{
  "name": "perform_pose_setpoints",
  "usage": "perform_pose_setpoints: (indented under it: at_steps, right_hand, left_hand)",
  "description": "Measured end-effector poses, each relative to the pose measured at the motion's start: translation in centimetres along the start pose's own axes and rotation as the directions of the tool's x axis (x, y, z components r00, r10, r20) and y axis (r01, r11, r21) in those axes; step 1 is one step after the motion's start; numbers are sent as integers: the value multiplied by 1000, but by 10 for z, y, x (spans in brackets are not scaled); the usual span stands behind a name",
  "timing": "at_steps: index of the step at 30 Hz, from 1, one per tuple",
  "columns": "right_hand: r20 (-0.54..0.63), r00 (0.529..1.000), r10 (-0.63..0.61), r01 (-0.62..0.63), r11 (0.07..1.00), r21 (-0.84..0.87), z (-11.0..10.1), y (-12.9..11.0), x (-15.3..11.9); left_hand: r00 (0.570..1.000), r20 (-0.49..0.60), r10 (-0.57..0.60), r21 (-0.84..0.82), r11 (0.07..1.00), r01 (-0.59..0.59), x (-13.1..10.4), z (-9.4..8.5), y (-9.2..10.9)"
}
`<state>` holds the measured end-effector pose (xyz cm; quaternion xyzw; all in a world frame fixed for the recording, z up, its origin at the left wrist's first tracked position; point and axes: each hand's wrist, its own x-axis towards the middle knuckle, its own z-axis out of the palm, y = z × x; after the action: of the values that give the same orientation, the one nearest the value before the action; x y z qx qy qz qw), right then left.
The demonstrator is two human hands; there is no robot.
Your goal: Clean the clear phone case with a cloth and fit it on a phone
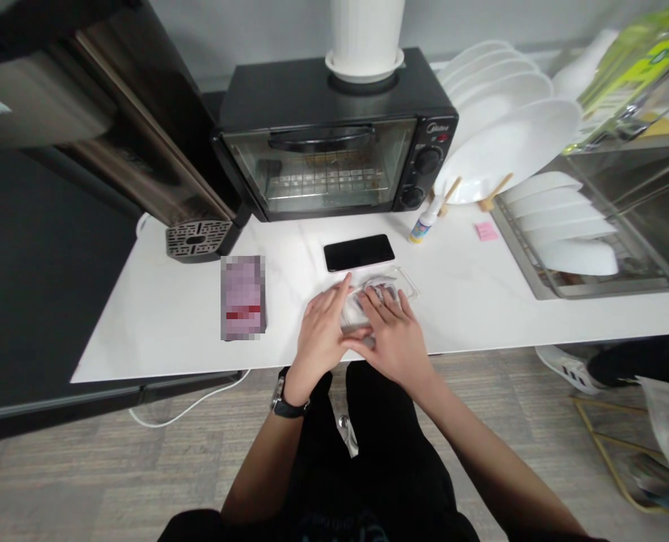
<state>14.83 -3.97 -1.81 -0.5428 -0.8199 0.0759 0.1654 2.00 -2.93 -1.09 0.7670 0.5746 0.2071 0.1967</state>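
Observation:
On the white counter (pixel 463 316), a clear phone case (pixel 407 282) lies under my hands. My left hand (pixel 323 329) is at its left edge, thumb toward the right, fingers extended. Over the case is my right hand (pixel 391 331), fingers spread and touching a crumpled greyish piece (pixel 380 283) that rests on it; what that piece is I cannot make out. A black-screened phone (pixel 360 253) lies flat just beyond the case. Farther left is a purple item (pixel 244 297) with a red stripe, its surface pixelated.
A black toaster oven (pixel 334 150) stands behind the phone, a white pot (pixel 366 38) on top. To its right are a small bottle (pixel 424 222), pink sticky notes (pixel 486 231), racked plates (pixel 509 143) and a sink (pixel 542 282). A drink machine (pixel 159 135) stands left.

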Motion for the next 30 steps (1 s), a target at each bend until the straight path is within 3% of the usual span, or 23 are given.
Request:
perform_pose_setpoints:
  at_steps: [5,10,13,18,21,26,30]
  right_hand:
    - [100,989,-113,109,993,49,-14,12,-20]
    - [-3,997,72,-72,995,-66,-20,37,-15]
    - [-62,990,124,-130,987,-94,-12,26,-2]
    - [33,998,-58,58,998,10,-1,-9,2]
    - [100,989,-108,105,994,34,-7,-2,-6]
    - [70,996,54,-49,996,-74,-19,35,-13]
    - [-22,990,143,-144,985,-96,-13,32,-5]
  left_hand:
    - [1000,12,-12,-3,1000,12,1,1,1]
    - [1000,11,7,2,1000,-7,2,0,4]
    - [1000,15,12,4,1000,-12,3,0,2]
    - [999,37,10,23,1000,-11,4,1,-1]
    - [1000,28,-14,38,999,12,4,1,0]
    - [1000,15,-13,20,1000,13,5,1,2]
    - [1000,8,-3,13,1000,3,6,1,2]
